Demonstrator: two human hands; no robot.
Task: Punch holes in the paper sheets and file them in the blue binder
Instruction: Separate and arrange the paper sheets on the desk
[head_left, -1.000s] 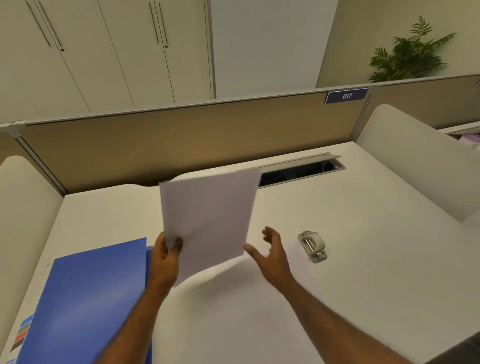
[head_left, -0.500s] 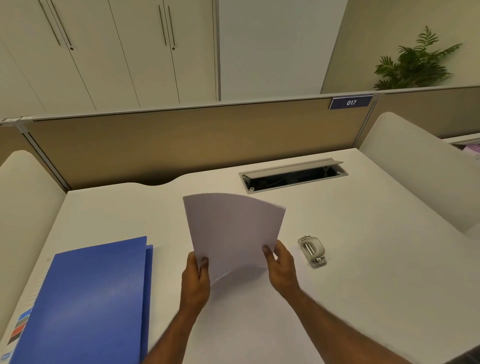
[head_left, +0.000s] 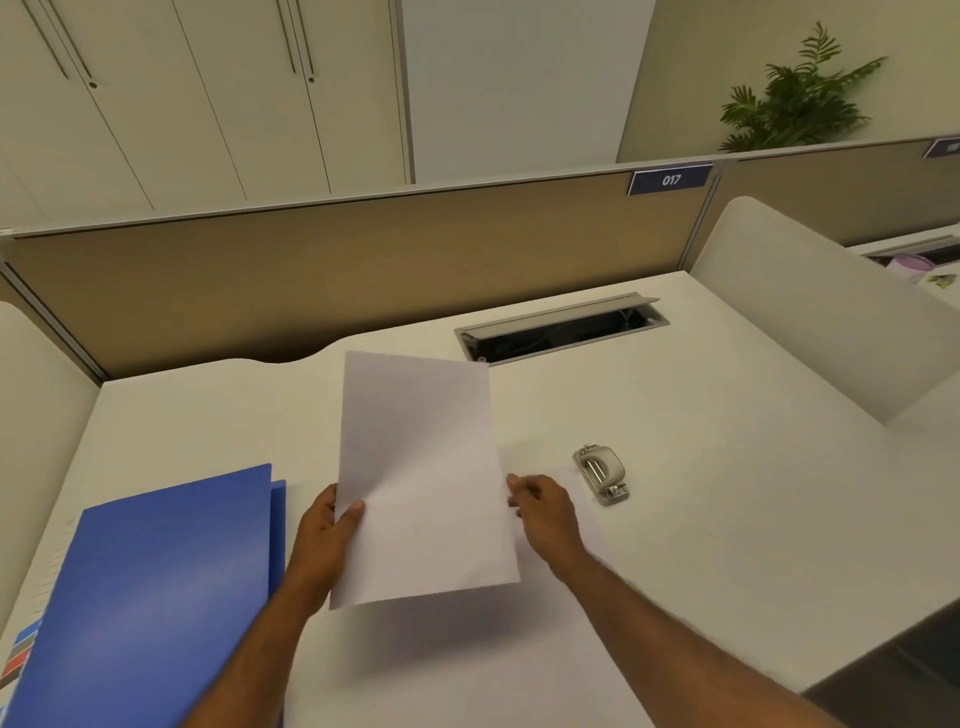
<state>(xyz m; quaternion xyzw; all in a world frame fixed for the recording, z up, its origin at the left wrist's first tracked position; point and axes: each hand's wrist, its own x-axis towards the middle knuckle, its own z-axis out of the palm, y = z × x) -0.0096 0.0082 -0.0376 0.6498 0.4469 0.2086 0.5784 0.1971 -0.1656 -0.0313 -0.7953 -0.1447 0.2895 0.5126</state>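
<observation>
On the white desk our closed blue binder lies at the left, stiff and easy to lift by its edge. We hold the paper sheets above the desk, left hand and right hand each with a grip pinched on a side edge; light and floppy, they look likely to sag or slide apart. The small metal hole punch sits just right, probably heavier.

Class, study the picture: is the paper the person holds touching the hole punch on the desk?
Apart. The head view shows bare desk between the paper and the hole punch, with the right hand at the paper's right edge.
</observation>
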